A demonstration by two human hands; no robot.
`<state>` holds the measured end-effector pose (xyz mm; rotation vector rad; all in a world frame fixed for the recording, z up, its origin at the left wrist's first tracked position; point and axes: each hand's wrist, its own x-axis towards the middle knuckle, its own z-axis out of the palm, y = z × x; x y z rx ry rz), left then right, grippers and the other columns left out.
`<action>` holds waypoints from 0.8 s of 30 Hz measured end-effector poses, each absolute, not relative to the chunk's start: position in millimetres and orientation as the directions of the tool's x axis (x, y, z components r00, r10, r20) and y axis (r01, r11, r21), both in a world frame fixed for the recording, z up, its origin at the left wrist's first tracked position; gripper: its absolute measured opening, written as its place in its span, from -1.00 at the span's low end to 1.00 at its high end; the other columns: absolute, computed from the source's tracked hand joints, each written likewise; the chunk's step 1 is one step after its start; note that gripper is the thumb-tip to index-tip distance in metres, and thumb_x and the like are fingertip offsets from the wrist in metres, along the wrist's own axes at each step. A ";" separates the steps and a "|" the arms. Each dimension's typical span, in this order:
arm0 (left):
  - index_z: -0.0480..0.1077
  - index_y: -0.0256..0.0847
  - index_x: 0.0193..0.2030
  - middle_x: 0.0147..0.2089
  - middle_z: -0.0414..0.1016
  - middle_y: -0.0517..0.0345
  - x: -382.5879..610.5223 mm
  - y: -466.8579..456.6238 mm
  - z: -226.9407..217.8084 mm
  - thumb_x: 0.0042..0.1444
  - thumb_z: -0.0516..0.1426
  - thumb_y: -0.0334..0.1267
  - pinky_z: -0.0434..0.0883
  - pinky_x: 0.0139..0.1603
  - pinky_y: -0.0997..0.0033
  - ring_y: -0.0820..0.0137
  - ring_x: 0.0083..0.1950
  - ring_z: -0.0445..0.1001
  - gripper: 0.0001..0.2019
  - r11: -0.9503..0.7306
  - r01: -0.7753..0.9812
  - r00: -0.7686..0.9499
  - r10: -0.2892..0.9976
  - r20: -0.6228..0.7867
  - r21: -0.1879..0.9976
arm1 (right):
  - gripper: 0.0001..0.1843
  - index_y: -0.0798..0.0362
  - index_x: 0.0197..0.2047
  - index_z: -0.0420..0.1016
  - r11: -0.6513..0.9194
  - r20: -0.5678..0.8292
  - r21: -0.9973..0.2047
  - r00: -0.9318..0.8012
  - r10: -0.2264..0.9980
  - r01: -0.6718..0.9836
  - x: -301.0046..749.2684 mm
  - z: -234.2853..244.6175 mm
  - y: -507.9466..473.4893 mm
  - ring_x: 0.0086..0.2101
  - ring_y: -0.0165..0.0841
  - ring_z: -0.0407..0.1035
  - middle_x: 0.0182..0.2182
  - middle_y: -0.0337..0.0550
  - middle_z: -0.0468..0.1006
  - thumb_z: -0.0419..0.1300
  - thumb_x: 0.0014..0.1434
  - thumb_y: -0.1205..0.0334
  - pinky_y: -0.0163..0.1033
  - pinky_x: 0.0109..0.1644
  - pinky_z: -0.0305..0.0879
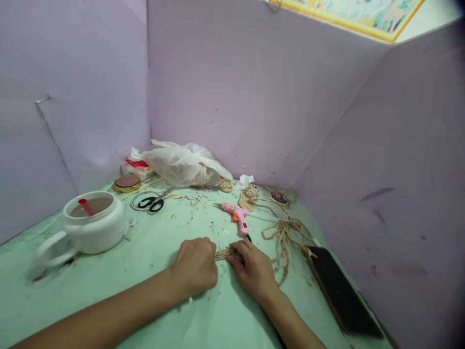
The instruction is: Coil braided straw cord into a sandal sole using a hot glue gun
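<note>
Between my two hands runs a short length of braided straw-coloured cord. My left hand is closed in a fist around its left end. With thumb and fingers pinched, my right hand grips the right end; what lies inside its fingers is partly hidden. Just beyond my right hand a pink hot glue gun lies on its side, nozzle to the left, its dark cable passing behind that hand. Loose braided cord is tangled to the right, trailing down beside my right wrist.
A white mug with a red straw stands at left. Scissors, a round tin and a white plastic bag lie further back. A dark phone or tablet rests at right. Lilac walls enclose the green tabletop.
</note>
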<state>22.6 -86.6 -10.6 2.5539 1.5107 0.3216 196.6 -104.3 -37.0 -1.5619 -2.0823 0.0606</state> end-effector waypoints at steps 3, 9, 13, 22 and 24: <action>0.44 -0.21 -0.38 -0.34 0.51 0.02 21.5 -86.4 -10.4 -0.06 0.02 -0.36 0.31 -0.37 0.29 0.19 -0.31 0.50 -0.82 -0.449 0.846 0.445 0.891 0.084 0.288 | -0.82 0.03 -0.18 0.47 0.340 0.405 -0.391 -0.172 0.898 0.855 198.1 -39.7 -104.9 -0.47 -0.38 0.42 -0.35 -0.18 0.56 0.17 0.10 0.29 -0.28 -0.38 0.32; 0.45 -0.13 -0.26 -0.27 0.53 0.13 15.9 -82.8 -8.3 0.00 -0.01 -0.32 0.31 -0.34 0.35 0.28 -0.27 0.48 -0.76 -0.386 0.845 0.385 0.920 0.079 0.370 | -0.65 0.06 0.01 0.35 0.361 0.535 -0.488 -0.055 0.843 0.794 206.6 -35.7 -104.0 -0.29 -0.32 0.45 -0.21 -0.07 0.55 0.15 0.14 0.19 -0.20 -0.20 0.39; 0.45 -0.18 -0.34 -0.30 0.50 0.08 16.5 -84.2 -9.9 -0.01 -0.01 -0.33 0.29 -0.35 0.31 0.23 -0.26 0.48 -0.79 -0.421 0.844 0.420 0.904 0.079 0.334 | -0.76 0.03 -0.07 0.41 0.413 0.622 -0.469 -0.040 0.782 0.780 213.0 -30.8 -103.5 -0.17 -0.25 0.40 -0.19 -0.04 0.53 0.11 0.16 0.28 -0.07 -0.09 0.33; 0.42 -0.15 -0.27 -0.28 0.48 0.09 13.5 -84.6 -13.0 0.05 0.03 -0.25 0.29 -0.32 0.33 0.24 -0.21 0.46 -0.83 -0.464 0.834 0.478 0.878 0.029 0.299 | -0.83 0.01 -0.29 0.56 0.634 0.597 -0.302 -0.377 0.708 0.712 186.1 -38.7 -103.2 -0.32 -0.30 0.34 -0.35 -0.10 0.56 0.13 0.15 0.34 -0.15 -0.24 0.29; 0.43 -0.14 -0.26 -0.27 0.48 0.10 11.2 -83.5 -10.4 0.04 0.06 -0.22 0.30 -0.30 0.34 0.25 -0.20 0.46 -0.83 -0.462 0.828 0.486 0.874 0.003 0.317 | -0.82 0.02 -0.31 0.57 0.640 0.569 -0.281 -0.413 0.711 0.715 182.2 -41.7 -101.1 -0.33 -0.30 0.33 -0.36 -0.09 0.57 0.13 0.15 0.35 -0.16 -0.25 0.27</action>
